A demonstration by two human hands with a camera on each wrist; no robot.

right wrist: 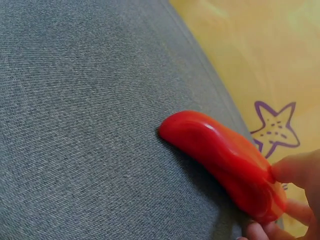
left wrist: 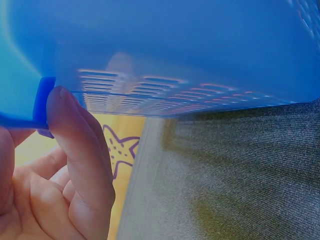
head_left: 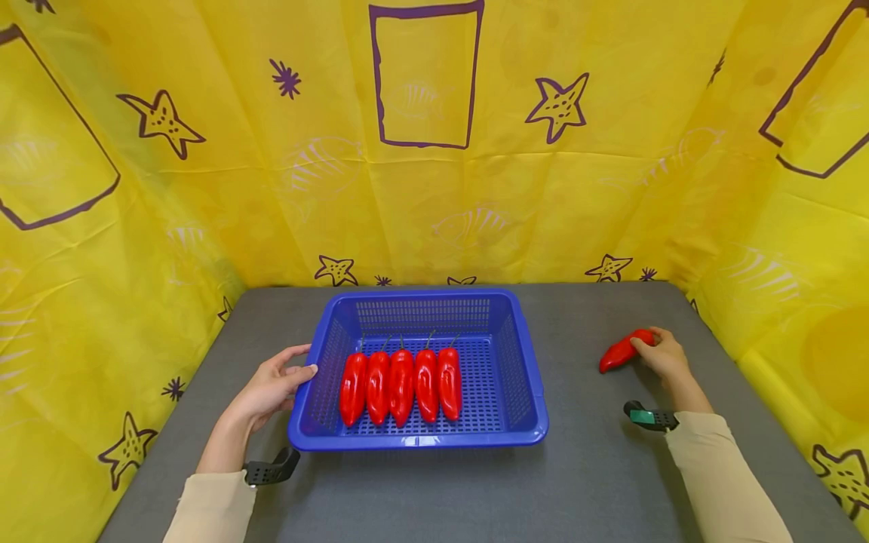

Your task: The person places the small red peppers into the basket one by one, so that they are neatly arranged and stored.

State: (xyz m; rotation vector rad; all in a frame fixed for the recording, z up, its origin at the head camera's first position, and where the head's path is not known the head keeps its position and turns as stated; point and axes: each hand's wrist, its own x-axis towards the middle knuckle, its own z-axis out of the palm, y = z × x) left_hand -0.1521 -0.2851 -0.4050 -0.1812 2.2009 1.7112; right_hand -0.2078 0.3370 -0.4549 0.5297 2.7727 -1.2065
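Note:
A blue plastic basket (head_left: 421,443) with perforated sides stands in the middle of the grey table. Several red peppers (head_left: 401,386) lie side by side in it, their green stems toward the far wall. My left hand (head_left: 273,388) grips the basket's left rim, thumb on top and fingers beneath; the left wrist view shows fingers (left wrist: 80,140) curled at the rim. Off to the right of the basket, my right hand (head_left: 667,358) holds another red pepper (head_left: 621,353) by its thick end. In the right wrist view this pepper (right wrist: 220,155) tilts close over the table, its pointed tip outward.
The grey table (head_left: 421,498) runs back to a yellow cloth wall (head_left: 421,188) printed with starfish and fish. Similar cloth hangs at the left and right sides. Black wrist straps (head_left: 652,417) stick out beside both hands.

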